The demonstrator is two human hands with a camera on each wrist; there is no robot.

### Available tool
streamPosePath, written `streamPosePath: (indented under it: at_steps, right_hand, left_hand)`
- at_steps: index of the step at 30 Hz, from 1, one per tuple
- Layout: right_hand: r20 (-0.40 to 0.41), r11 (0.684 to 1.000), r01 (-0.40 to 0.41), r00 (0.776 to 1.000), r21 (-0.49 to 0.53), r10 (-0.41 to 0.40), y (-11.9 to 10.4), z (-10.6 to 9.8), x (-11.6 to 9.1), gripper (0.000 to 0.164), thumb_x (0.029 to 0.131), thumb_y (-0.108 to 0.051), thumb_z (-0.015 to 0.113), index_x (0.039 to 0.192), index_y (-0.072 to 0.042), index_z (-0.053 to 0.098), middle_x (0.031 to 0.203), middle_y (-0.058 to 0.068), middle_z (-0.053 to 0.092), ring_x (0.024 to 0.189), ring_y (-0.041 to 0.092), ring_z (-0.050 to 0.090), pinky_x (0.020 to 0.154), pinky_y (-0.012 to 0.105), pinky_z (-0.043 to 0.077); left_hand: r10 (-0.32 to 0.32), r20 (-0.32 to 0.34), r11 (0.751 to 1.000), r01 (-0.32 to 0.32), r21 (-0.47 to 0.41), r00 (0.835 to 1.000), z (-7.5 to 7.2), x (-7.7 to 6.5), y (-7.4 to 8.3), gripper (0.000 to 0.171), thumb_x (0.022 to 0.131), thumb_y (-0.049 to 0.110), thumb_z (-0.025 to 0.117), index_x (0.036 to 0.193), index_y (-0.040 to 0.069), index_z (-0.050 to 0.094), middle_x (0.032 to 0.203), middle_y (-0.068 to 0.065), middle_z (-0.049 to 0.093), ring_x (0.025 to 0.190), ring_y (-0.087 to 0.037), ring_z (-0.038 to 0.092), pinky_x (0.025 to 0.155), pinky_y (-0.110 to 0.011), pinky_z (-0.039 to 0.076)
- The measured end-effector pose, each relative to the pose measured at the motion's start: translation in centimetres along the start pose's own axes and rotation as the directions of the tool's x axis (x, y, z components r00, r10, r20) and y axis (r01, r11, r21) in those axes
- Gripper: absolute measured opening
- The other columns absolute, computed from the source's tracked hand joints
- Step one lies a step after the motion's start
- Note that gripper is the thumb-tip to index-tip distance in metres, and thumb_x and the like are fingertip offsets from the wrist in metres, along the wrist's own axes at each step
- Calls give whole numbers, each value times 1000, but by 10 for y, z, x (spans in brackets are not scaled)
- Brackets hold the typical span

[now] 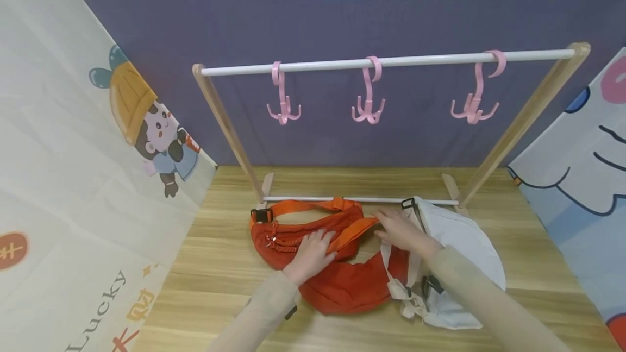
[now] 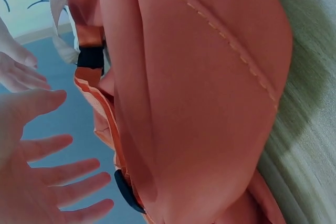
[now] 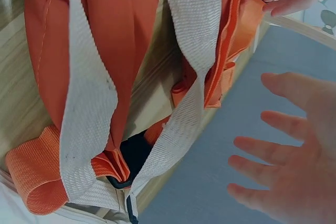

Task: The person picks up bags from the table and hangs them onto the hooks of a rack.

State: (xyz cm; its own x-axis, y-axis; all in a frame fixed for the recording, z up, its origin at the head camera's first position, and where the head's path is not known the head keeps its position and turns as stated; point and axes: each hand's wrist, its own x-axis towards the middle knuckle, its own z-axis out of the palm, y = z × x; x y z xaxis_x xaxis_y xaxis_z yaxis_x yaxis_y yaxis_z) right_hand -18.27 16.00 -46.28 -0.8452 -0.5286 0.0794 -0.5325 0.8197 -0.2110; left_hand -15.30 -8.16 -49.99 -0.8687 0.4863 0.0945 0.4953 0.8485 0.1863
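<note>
A red-orange waist bag (image 1: 293,235) with zips and braided pulls lies on the wooden table. A red crescent-shaped bag section (image 1: 349,287) lies in front of it. My left hand (image 1: 312,257) is over the bag's front, and the left wrist view shows its fingers spread beside the orange fabric. Close to the right end of an orange flap (image 1: 357,231) is my right hand (image 1: 403,231), its fingers spread apart in the right wrist view. Beneath my right forearm lies a white bag (image 1: 459,238), its pale straps (image 3: 89,98) crossing the red fabric.
Behind the bags stands a rack with wooden legs (image 1: 528,124) and a white top rail (image 1: 327,66). Three pink hooks hang from the rail: left (image 1: 282,96), middle (image 1: 368,94) and right (image 1: 476,91). A black buckle (image 1: 261,215) lies at the orange bag's left end.
</note>
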Motion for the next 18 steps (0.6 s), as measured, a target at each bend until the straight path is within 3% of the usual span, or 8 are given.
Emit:
streamPosePath:
  at_steps: [18]
  right_hand:
    - [130, 1000, 0, 992, 10, -2, 5, 11, 19, 40, 80, -11, 68, 116, 3, 56, 111, 23, 58, 100, 38, 56, 85, 48, 45]
  left_hand:
    - [10, 55, 1000, -10, 12, 998, 10, 3, -2, 43, 82, 26, 66, 119, 7, 57, 108, -11, 61, 95, -27, 58, 76, -40, 48]
